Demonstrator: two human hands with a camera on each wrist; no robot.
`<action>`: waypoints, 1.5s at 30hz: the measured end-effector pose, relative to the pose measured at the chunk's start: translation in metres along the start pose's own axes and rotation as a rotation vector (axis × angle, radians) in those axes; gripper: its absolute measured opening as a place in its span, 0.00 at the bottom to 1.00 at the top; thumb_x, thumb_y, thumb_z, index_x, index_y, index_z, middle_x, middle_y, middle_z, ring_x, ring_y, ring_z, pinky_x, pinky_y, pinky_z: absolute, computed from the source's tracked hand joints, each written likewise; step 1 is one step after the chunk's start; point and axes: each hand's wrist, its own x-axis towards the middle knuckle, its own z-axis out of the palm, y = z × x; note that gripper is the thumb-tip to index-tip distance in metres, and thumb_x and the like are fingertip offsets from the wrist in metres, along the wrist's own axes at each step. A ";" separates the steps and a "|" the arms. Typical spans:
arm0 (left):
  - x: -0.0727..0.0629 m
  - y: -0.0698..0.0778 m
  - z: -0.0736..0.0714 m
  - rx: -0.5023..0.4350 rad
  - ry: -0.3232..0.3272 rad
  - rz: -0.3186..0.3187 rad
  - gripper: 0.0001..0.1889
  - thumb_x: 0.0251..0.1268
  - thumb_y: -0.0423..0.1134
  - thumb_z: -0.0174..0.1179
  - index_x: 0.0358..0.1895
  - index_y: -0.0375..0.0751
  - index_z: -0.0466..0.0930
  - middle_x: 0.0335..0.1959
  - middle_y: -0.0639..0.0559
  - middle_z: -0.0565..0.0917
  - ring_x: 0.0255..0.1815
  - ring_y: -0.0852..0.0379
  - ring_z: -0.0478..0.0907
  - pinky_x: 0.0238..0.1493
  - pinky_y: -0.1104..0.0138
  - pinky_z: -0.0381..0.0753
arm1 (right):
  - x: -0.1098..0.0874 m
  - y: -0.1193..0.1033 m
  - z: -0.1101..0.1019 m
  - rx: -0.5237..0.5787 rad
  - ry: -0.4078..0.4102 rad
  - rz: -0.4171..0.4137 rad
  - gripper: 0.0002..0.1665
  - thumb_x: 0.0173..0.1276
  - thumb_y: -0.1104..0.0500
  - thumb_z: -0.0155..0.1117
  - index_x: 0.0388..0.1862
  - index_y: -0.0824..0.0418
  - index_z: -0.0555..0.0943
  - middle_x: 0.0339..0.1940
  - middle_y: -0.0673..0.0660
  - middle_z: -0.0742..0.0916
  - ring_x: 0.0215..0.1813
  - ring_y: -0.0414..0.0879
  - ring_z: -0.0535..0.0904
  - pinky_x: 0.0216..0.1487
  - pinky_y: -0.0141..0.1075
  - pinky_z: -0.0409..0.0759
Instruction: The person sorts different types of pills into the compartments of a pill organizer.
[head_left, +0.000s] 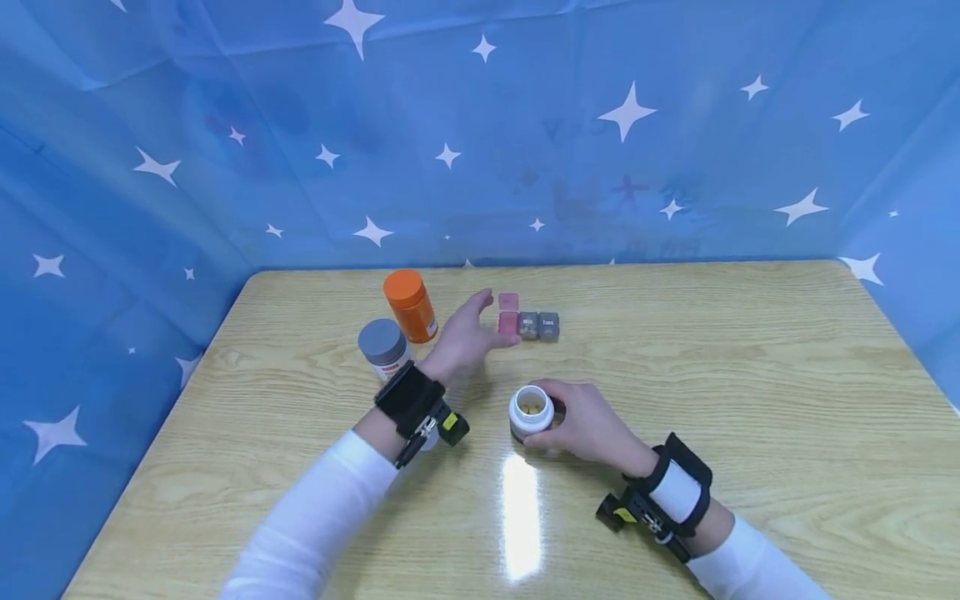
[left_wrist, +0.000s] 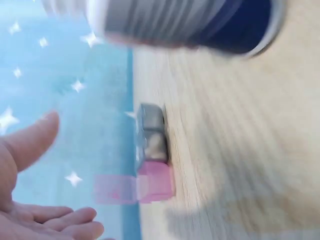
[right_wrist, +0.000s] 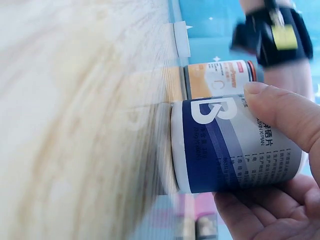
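Note:
My right hand [head_left: 588, 421] grips a white tablet bottle [head_left: 517, 427] by its side, thumb and fingers around it. Its mouth is uncapped and yellowish tablets [head_left: 530, 409] show inside. The right wrist view shows the bottle's blue and silver label [right_wrist: 235, 145]. My left hand [head_left: 467, 337] is empty, thumb and fingers spread beside a small pill box. The box's pink compartment [left_wrist: 156, 181] has its lid [left_wrist: 115, 189] flipped open. Two grey compartments [head_left: 538, 325] beside it are closed, with contents showing dimly through them.
An orange bottle [head_left: 412, 308] and a white bottle with a grey cap [head_left: 381, 342] stand to the left of my left hand. A white round piece [head_left: 430, 439] lies mostly hidden under my left wrist. A blue star-patterned curtain [head_left: 480, 167] hangs behind the wooden table [head_left: 712, 350].

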 end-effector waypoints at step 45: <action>0.054 -0.020 0.016 0.242 0.057 0.036 0.26 0.43 0.30 0.70 0.51 0.35 0.75 0.46 0.42 0.81 0.45 0.48 0.74 0.48 0.61 0.76 | 0.096 -0.012 -0.053 -0.750 0.148 -0.027 0.22 0.55 0.61 0.68 0.50 0.65 0.77 0.44 0.65 0.80 0.43 0.57 0.80 0.47 0.52 0.79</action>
